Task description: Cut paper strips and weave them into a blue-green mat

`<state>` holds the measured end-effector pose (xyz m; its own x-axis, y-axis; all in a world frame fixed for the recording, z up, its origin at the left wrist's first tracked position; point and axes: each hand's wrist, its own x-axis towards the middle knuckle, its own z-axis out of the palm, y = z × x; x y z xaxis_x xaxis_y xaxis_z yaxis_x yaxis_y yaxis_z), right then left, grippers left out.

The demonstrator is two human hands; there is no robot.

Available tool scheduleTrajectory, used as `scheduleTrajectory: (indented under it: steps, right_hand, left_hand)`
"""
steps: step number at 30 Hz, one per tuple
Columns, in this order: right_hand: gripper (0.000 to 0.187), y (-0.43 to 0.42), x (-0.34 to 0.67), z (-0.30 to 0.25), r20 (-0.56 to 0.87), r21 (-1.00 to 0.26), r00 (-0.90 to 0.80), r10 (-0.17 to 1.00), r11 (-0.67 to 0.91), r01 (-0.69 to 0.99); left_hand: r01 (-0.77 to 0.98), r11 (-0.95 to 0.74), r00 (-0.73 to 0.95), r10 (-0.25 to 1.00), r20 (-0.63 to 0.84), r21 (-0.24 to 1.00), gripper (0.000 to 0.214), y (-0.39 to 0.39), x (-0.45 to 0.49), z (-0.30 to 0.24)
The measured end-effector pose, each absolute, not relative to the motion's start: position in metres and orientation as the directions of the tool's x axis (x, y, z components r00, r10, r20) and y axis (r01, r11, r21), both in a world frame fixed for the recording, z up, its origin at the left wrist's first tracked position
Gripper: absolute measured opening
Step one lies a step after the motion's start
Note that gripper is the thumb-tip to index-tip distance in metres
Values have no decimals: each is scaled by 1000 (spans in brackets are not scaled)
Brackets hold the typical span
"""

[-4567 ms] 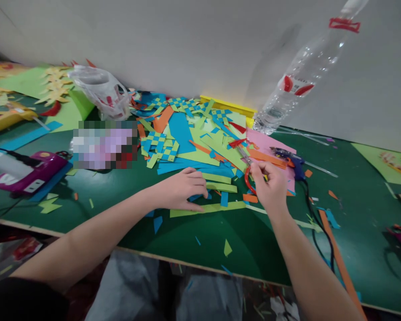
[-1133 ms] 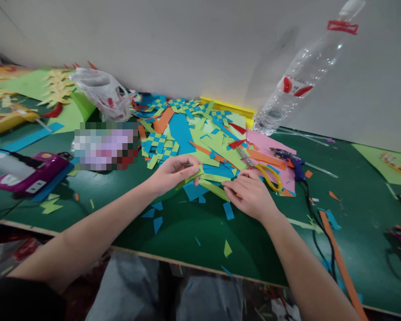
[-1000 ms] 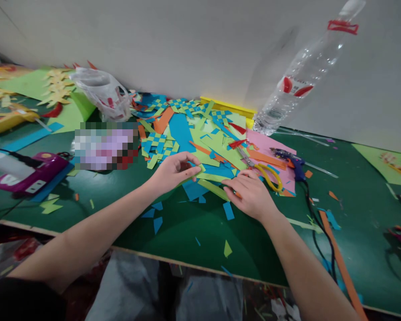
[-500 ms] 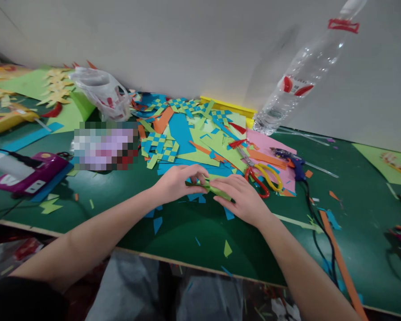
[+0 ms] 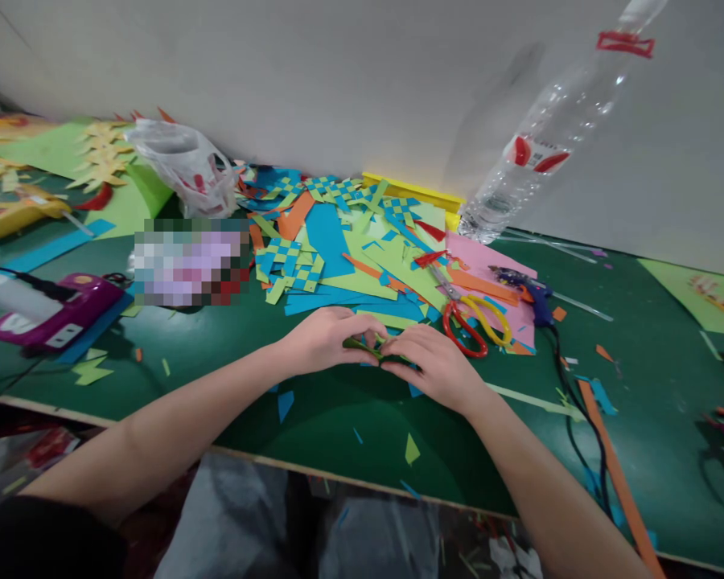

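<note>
Between my two hands is a small folded piece of green paper, largely hidden by the fingers. My left hand pinches its left end, thumb below and fingers curled above. From the other side my right hand grips the right end between thumb and fingers. Both hands are just above the green table, fingertips almost touching. Behind them lie blue paper strips and a woven blue-and-green paper piece. A pair of scissors with one red and one yellow handle rests just beyond my right hand.
A large clear bottle leans at the back right. A blue glue gun lies with its cord running forward. At the left are a purple power strip, a yellow glue gun and a plastic bag. Paper scraps are scattered about.
Both hands have moved slightly down toward me, still holding the green paper. The paper has turned and shows its darker inner side. Nothing else on the table has shifted.
</note>
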<state>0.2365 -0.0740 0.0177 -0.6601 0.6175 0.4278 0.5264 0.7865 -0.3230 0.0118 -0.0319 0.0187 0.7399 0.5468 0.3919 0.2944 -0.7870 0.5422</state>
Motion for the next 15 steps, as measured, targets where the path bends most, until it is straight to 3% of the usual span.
scheduleTrajectory:
  steps: [12, 15]
  right_hand:
    - [11, -74, 236, 19, 406, -348, -680, 611, 791, 503]
    - [9, -73, 238, 18, 430, -315, -653, 624, 781, 539]
  left_hand:
    - [337, -784, 773, 546, 322, 521, 27, -32, 13, 19]
    - [406, -764, 734, 599, 319, 502, 25, -30, 12, 17]
